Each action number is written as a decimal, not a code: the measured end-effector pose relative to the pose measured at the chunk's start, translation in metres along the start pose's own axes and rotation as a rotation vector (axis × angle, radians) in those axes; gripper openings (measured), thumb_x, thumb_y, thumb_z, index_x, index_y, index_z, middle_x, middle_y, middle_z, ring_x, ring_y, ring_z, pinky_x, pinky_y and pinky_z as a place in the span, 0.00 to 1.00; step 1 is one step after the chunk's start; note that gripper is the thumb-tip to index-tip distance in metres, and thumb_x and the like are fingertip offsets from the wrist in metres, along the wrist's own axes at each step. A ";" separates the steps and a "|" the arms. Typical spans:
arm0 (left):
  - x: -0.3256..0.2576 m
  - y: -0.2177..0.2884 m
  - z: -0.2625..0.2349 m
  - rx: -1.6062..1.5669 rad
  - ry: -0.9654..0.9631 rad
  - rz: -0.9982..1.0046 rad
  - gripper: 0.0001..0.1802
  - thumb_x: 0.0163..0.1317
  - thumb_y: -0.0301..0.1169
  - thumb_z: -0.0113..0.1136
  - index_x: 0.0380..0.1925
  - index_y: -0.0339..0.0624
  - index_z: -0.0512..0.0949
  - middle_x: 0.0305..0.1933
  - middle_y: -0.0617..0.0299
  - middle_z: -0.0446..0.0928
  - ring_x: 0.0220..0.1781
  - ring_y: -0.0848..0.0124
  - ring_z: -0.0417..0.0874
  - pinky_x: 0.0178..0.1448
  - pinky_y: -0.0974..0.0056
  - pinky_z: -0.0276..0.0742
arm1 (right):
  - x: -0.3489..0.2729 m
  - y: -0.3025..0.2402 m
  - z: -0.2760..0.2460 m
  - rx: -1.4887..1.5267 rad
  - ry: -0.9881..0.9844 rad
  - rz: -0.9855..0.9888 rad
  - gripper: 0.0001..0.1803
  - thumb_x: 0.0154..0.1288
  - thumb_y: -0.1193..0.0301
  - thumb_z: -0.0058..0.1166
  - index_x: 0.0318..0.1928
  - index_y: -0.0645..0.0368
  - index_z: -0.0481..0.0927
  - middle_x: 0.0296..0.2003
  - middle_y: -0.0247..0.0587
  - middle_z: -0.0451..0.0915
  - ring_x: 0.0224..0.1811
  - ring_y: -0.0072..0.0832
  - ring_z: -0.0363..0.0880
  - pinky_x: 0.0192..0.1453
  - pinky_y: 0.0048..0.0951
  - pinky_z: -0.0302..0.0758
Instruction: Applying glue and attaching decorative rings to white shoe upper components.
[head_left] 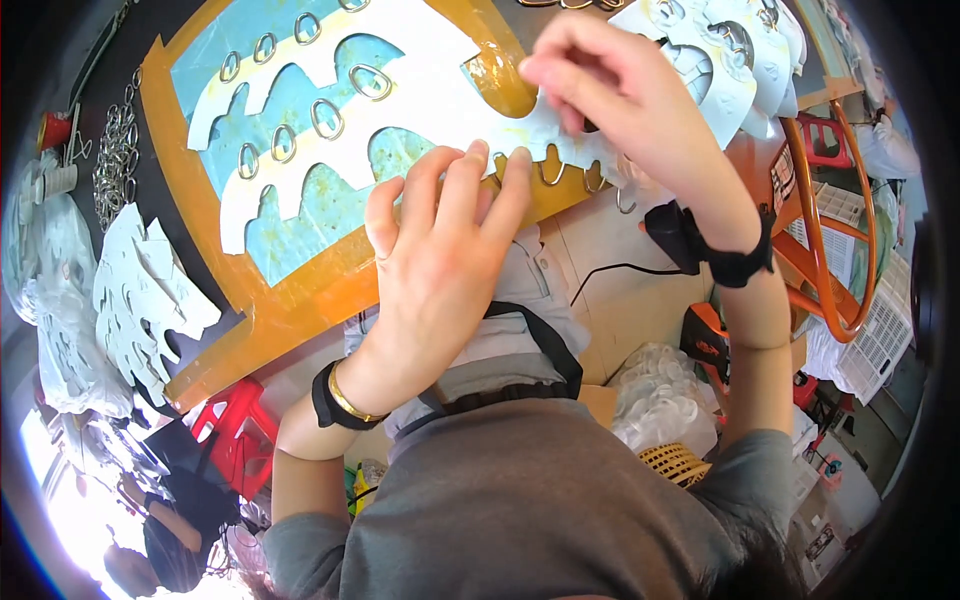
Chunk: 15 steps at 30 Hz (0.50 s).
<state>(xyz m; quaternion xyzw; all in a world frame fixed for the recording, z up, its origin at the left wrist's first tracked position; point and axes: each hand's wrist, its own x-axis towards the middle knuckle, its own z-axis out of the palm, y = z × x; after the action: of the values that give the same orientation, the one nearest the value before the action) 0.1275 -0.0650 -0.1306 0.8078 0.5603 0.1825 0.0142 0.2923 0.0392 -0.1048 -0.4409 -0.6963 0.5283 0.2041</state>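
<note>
My left hand lies with its fingers spread and pressed on the near edge of a white scalloped sheet. Beyond its fingertips, my right hand is raised over the sheet's right end, thumb and fingers curled into a pinch; what they hold, if anything, is hidden. Several metal rings, one of them a large oval ring, stand along the sheet. Smaller metal loops hang from its edge near my right hand. A second white scalloped sheet with rings lies farther off.
Both sheets rest on a blue board edged with amber tape. White cut pieces and a heap of metal rings sit at left, finished-looking white pieces at right. Below are a red stool and another person's arm.
</note>
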 end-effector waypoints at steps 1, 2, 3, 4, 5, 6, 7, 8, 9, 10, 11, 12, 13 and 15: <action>-0.001 0.001 0.000 0.000 0.000 -0.001 0.24 0.47 0.24 0.56 0.48 0.52 0.77 0.48 0.64 0.72 0.53 0.69 0.72 0.56 0.60 0.53 | -0.006 0.006 0.004 0.040 0.216 -0.151 0.10 0.65 0.68 0.52 0.33 0.62 0.72 0.20 0.30 0.70 0.24 0.13 0.68 0.26 0.18 0.65; -0.002 0.001 0.001 0.002 0.000 0.002 0.24 0.47 0.24 0.56 0.48 0.52 0.77 0.48 0.64 0.72 0.53 0.69 0.72 0.56 0.60 0.53 | -0.015 0.009 0.007 -0.029 0.259 -0.148 0.05 0.62 0.73 0.55 0.35 0.61 0.74 0.25 0.34 0.75 0.24 0.19 0.72 0.27 0.22 0.68; -0.003 -0.001 0.004 0.031 0.014 0.017 0.23 0.47 0.26 0.55 0.48 0.52 0.76 0.48 0.64 0.73 0.52 0.70 0.72 0.57 0.59 0.53 | -0.022 0.012 0.016 -0.028 0.260 -0.151 0.05 0.62 0.73 0.55 0.35 0.61 0.74 0.25 0.34 0.75 0.24 0.19 0.72 0.27 0.22 0.68; -0.003 -0.002 0.005 0.057 0.030 0.032 0.22 0.47 0.27 0.55 0.47 0.53 0.75 0.48 0.64 0.73 0.51 0.70 0.72 0.58 0.59 0.53 | -0.028 0.014 0.028 -0.166 0.347 -0.311 0.05 0.61 0.74 0.55 0.36 0.61 0.75 0.28 0.37 0.76 0.26 0.24 0.73 0.30 0.25 0.70; -0.003 -0.002 0.005 0.058 0.032 0.033 0.22 0.47 0.27 0.55 0.47 0.53 0.75 0.48 0.64 0.73 0.51 0.70 0.72 0.58 0.59 0.53 | -0.033 0.014 0.035 -0.304 0.431 -0.471 0.06 0.60 0.75 0.55 0.38 0.60 0.75 0.31 0.39 0.77 0.29 0.29 0.75 0.32 0.28 0.72; -0.002 -0.001 0.004 0.060 0.015 0.032 0.22 0.48 0.27 0.55 0.47 0.52 0.75 0.49 0.64 0.73 0.51 0.70 0.72 0.58 0.58 0.54 | -0.037 0.013 0.034 -0.397 0.341 -0.550 0.10 0.58 0.78 0.53 0.43 0.60 0.75 0.36 0.43 0.78 0.36 0.38 0.76 0.40 0.34 0.73; -0.002 -0.002 0.002 0.063 -0.003 0.031 0.21 0.49 0.26 0.55 0.47 0.52 0.75 0.49 0.65 0.73 0.51 0.70 0.73 0.58 0.58 0.54 | -0.039 0.016 0.038 -0.398 0.342 -0.553 0.10 0.58 0.78 0.53 0.43 0.60 0.75 0.36 0.43 0.78 0.36 0.38 0.76 0.40 0.34 0.73; -0.001 -0.003 0.001 0.065 -0.001 0.032 0.21 0.49 0.26 0.55 0.47 0.52 0.75 0.49 0.65 0.73 0.51 0.70 0.73 0.58 0.58 0.54 | -0.041 0.022 0.044 -0.424 0.349 -0.546 0.12 0.58 0.79 0.52 0.44 0.61 0.74 0.36 0.43 0.78 0.38 0.38 0.75 0.41 0.34 0.73; 0.000 -0.003 0.000 0.013 -0.007 0.031 0.22 0.48 0.24 0.55 0.48 0.50 0.75 0.48 0.65 0.73 0.51 0.69 0.72 0.58 0.57 0.55 | -0.043 0.028 0.049 -0.448 0.353 -0.538 0.13 0.58 0.80 0.52 0.46 0.62 0.73 0.36 0.43 0.78 0.40 0.38 0.75 0.43 0.34 0.72; 0.000 -0.004 -0.002 -0.038 -0.012 0.030 0.23 0.48 0.22 0.54 0.48 0.48 0.74 0.47 0.65 0.74 0.52 0.68 0.72 0.58 0.56 0.55 | -0.044 0.030 0.049 -0.453 0.372 -0.541 0.15 0.56 0.82 0.52 0.46 0.63 0.72 0.36 0.43 0.78 0.41 0.39 0.74 0.43 0.33 0.72; 0.000 -0.006 -0.005 -0.035 -0.014 0.028 0.23 0.48 0.22 0.54 0.48 0.48 0.74 0.47 0.65 0.74 0.52 0.68 0.72 0.58 0.56 0.55 | -0.045 0.027 0.051 -0.449 0.371 -0.543 0.15 0.56 0.82 0.52 0.46 0.63 0.72 0.36 0.43 0.78 0.41 0.39 0.74 0.43 0.33 0.72; -0.001 -0.011 -0.010 -0.193 -0.016 0.005 0.24 0.47 0.18 0.54 0.48 0.46 0.74 0.46 0.63 0.74 0.52 0.67 0.73 0.58 0.57 0.55 | -0.047 0.023 0.052 -0.452 0.375 -0.506 0.16 0.55 0.82 0.52 0.46 0.63 0.73 0.36 0.43 0.78 0.40 0.39 0.74 0.43 0.34 0.72; -0.001 -0.017 -0.014 -0.352 -0.019 -0.018 0.26 0.45 0.14 0.53 0.47 0.44 0.74 0.46 0.61 0.74 0.52 0.66 0.74 0.58 0.58 0.56 | -0.048 0.021 0.053 -0.456 0.379 -0.469 0.16 0.53 0.82 0.53 0.45 0.63 0.73 0.36 0.43 0.78 0.40 0.39 0.74 0.43 0.34 0.72; 0.002 -0.029 -0.019 -0.364 -0.035 0.012 0.26 0.46 0.14 0.51 0.49 0.43 0.73 0.43 0.62 0.76 0.52 0.65 0.74 0.58 0.58 0.56 | -0.048 0.024 0.052 -0.480 0.356 -0.474 0.17 0.51 0.82 0.53 0.45 0.63 0.73 0.37 0.43 0.77 0.41 0.39 0.74 0.43 0.34 0.72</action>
<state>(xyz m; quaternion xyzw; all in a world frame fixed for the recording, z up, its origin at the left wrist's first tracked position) 0.0962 -0.0564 -0.1189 0.7984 0.5128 0.2667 0.1688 0.2886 -0.0281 -0.1366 -0.3876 -0.8367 0.2033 0.3293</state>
